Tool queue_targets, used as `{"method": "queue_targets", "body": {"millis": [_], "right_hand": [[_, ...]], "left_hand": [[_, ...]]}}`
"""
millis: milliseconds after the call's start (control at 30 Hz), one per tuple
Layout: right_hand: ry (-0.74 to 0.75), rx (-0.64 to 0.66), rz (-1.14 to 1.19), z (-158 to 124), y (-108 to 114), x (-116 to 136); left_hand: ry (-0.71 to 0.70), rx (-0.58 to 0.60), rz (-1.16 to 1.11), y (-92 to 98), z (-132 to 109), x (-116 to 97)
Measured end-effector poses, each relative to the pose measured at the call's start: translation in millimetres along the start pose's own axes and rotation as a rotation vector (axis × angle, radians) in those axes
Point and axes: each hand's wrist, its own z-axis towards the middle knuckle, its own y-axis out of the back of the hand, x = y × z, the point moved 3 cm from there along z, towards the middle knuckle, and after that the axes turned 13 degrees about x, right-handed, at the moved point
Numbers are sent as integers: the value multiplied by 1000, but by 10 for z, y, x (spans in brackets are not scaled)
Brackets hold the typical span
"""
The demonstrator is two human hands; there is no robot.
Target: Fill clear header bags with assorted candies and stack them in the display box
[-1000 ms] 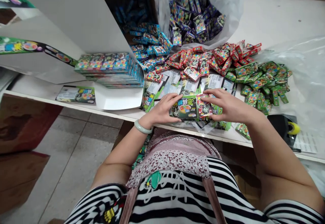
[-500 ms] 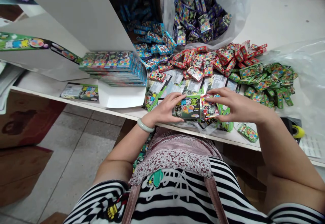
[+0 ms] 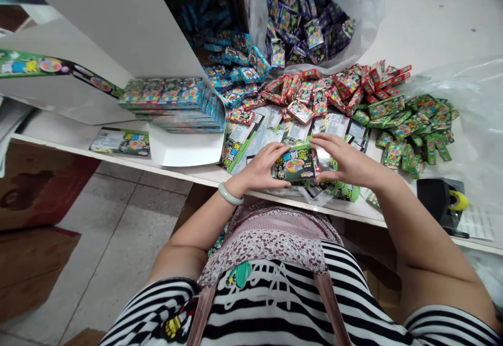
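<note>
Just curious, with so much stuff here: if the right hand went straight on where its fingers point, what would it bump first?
The right hand points left, so first the green box it grips; past that, probably the left hand on the other end.

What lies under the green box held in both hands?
Flat printed sheets lie on the table beneath the green box. The left hand, right hand and box cover the part directly below.
</note>
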Motion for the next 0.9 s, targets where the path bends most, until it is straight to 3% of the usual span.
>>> {"method": "queue_targets", "body": {"millis": [100, 233, 333, 467, 667, 767, 900], "right_hand": [[-71, -170, 13, -23, -117, 48], [-106, -177, 22, 8, -303, 175], [-99, -243, 144, 105, -205, 78], [-284, -543, 268, 554, 324, -507], [-674, -595, 191, 1842, 1097, -1531], [-846, -653, 294, 2217, 1249, -1866], [-833, -724, 394, 2350, 1268, -2114]], "left_hand": [[51, -79, 34, 1, -52, 28], [44, -116, 60, -8, -69, 27], [40, -148, 57, 28, -82, 43], [58, -232, 74, 141, -164, 85], [107, -198, 77, 238, -248, 113], [154, -179, 71, 269, -283, 166], [171, -157, 62, 289, -314, 258]]}}
